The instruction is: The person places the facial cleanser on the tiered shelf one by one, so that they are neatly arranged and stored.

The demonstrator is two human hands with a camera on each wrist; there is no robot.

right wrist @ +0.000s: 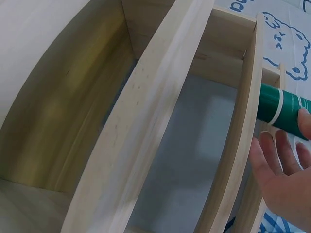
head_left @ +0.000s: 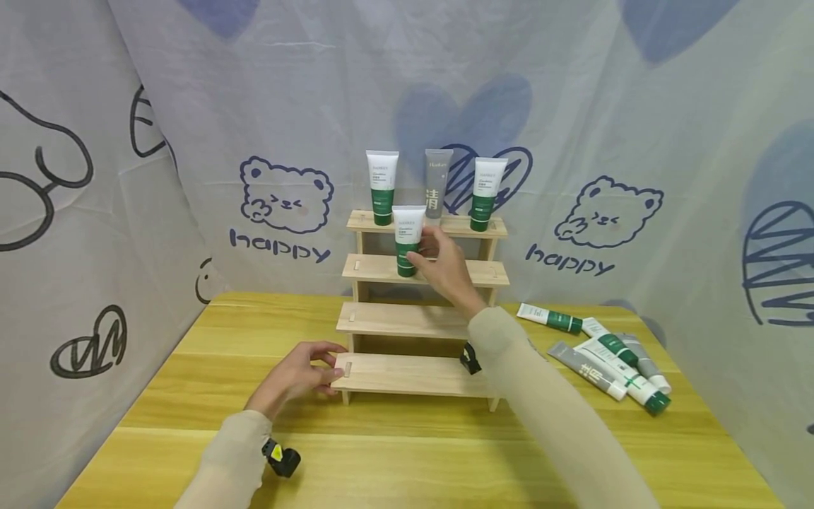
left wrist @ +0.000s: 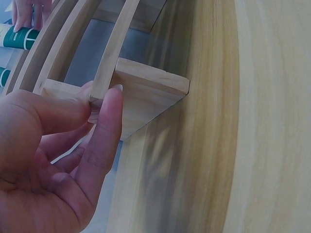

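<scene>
A stepped wooden display shelf [head_left: 407, 373] stands on the table. My left hand [head_left: 299, 375] pinches the left end of its lowest board between thumb and fingers, as the left wrist view also shows. At the second step from the top, my right hand [head_left: 445, 265] holds a white and green squeeze tube [head_left: 409, 230] upright, cap down. Whether its green cap [right wrist: 269, 104] touches the board, I cannot tell. On the top step stand a white and green tube [head_left: 382, 184] at left, a grey tube [head_left: 438, 177] in the middle and another white and green tube [head_left: 489, 191] at right.
Right of the shelf, several grey and white-green tubes [head_left: 588, 369] lie in a loose pile, with one white-green tube [head_left: 550, 318] lying behind them. A printed cloth [head_left: 286, 92] hangs behind and beside the wooden table [head_left: 381, 459].
</scene>
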